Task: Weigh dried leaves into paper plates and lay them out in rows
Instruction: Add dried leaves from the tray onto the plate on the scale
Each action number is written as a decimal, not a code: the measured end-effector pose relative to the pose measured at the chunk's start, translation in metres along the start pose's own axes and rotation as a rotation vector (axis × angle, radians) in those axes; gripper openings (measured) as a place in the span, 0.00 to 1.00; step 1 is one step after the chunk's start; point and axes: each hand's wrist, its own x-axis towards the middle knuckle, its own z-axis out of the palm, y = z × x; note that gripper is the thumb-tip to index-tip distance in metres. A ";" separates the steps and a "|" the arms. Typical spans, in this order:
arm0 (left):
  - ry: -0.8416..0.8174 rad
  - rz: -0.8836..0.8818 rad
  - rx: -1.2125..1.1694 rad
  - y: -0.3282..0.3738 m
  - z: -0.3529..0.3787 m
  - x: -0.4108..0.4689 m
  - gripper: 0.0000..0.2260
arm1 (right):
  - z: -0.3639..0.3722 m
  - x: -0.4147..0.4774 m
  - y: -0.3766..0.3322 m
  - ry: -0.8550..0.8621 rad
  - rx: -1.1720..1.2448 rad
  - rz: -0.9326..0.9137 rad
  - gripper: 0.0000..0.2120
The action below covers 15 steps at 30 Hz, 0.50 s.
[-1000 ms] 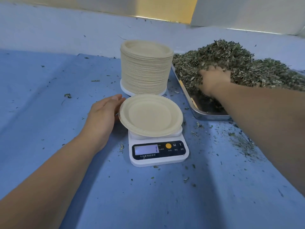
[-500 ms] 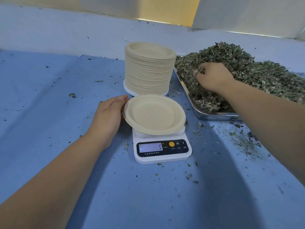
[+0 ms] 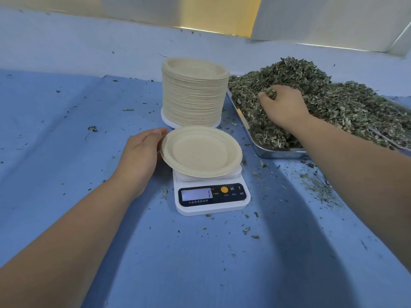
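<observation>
Left hand [image 3: 140,154] rests on the blue cloth [image 3: 66,152], fingers fairly straight, thumb tip against the left rim of the plate [image 3: 201,151]. That plate sits bare on the white scale [image 3: 211,196], display lit on its near face. Over on the right, the right hand [image 3: 282,106] is down in the leaves [image 3: 333,103] heaped in the steel tray [image 3: 278,152], fingers curled round a clump. Just beyond the scale stands the tall plate stack [image 3: 194,94]. Crumbs of leaf dot the cloth.

Bright, even light; soft shadows on blue cloth [image 3: 55,141]; edges bowed; focus sharp.
</observation>
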 end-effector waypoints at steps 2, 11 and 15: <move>0.003 0.002 0.002 0.000 -0.001 0.001 0.10 | -0.004 -0.001 -0.011 0.053 0.035 -0.010 0.28; 0.002 0.004 0.017 -0.001 -0.001 0.002 0.11 | -0.019 -0.047 -0.117 -0.012 0.279 -0.287 0.14; 0.005 0.018 0.013 0.000 0.000 0.000 0.13 | -0.005 -0.083 -0.138 -0.203 0.208 -0.428 0.16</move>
